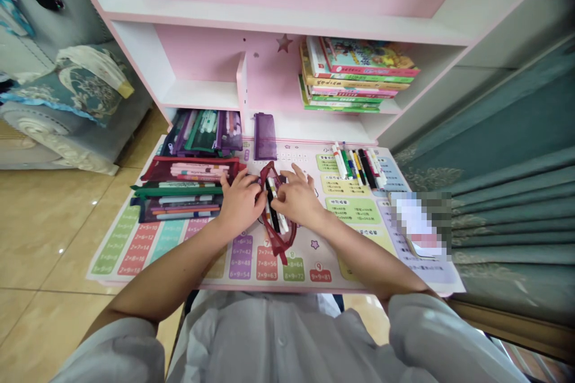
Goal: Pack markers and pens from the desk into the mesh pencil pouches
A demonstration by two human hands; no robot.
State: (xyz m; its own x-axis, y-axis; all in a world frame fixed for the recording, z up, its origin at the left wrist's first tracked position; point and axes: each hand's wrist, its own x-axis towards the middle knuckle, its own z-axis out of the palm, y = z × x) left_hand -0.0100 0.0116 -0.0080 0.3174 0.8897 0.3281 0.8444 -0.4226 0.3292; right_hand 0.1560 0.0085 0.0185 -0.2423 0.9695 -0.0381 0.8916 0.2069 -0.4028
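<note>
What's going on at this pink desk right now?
A person works on a dark red mesh pencil pouch lying open on the colourful multiplication-table mat. The left hand pinches its left edge while the right hand rests spread-fingered on its right side, over the black and white pens inside. A stack of filled mesh pouches lies to the left, a row of loose markers to the right, and a purple mesh pouch sits at the back.

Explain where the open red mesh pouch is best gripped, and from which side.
Grip the red mesh pouch by its long rims, one from each side, about where the left hand and right hand sit. It lies lengthwise, mouth up, with pens inside, so pinching both edges should keep it open and level.
</note>
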